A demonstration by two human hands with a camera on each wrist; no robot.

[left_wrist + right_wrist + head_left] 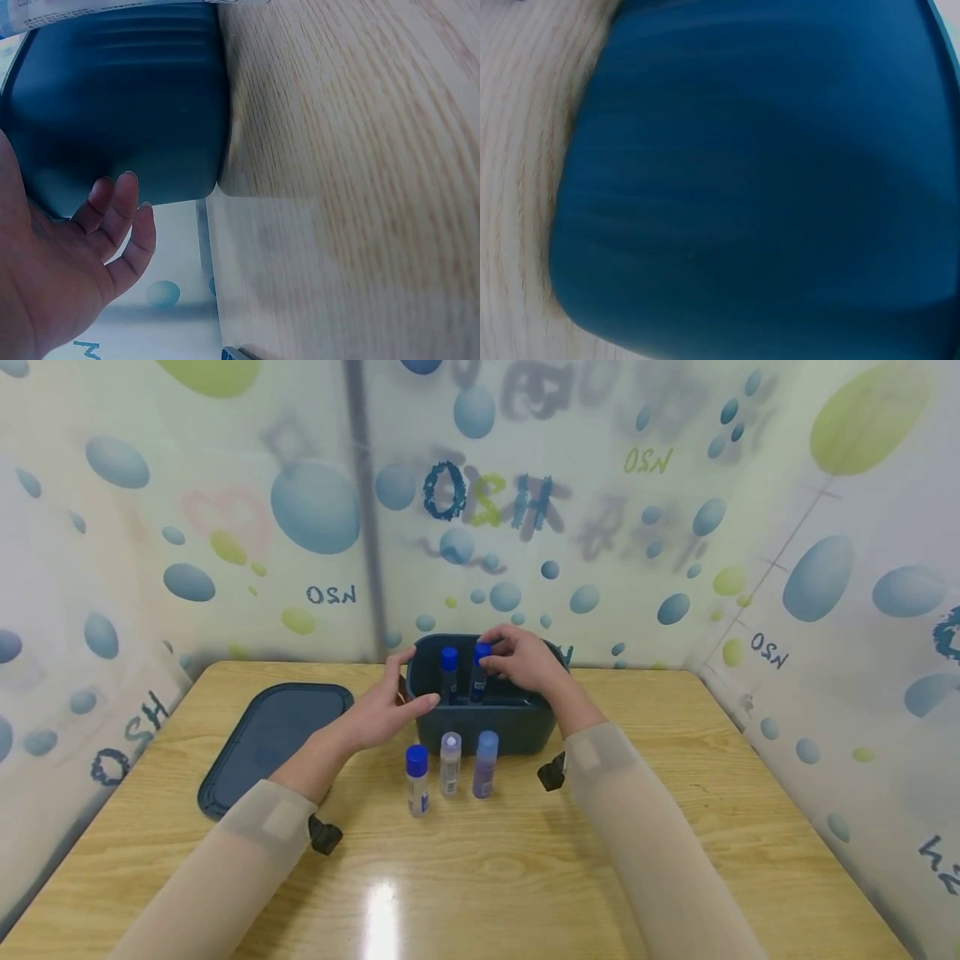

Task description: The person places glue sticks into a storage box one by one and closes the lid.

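Observation:
A dark blue-green storage box (487, 731) stands at the table's back. At its left end is my left hand (378, 706), thumb on the front rim and index finger at the back corner. The left wrist view shows the other fingers (124, 206) loosely bent beside the box's outer wall. My right hand (525, 658) reaches over the box and pinches the blue cap of an upright glue stick (479, 677). Another blue-capped glue stick (448, 672) stands inside, left of it. The box wall (757, 180) fills most of the right wrist view; the right hand is hidden there.
In front of the box stand a clear glue stick with a blue cap (417, 781), a pale one (450, 764) and a lilac one (485, 766). A dark lid (273, 739) lies at the left. Patterned curtains (600, 527) enclose the table (660, 827).

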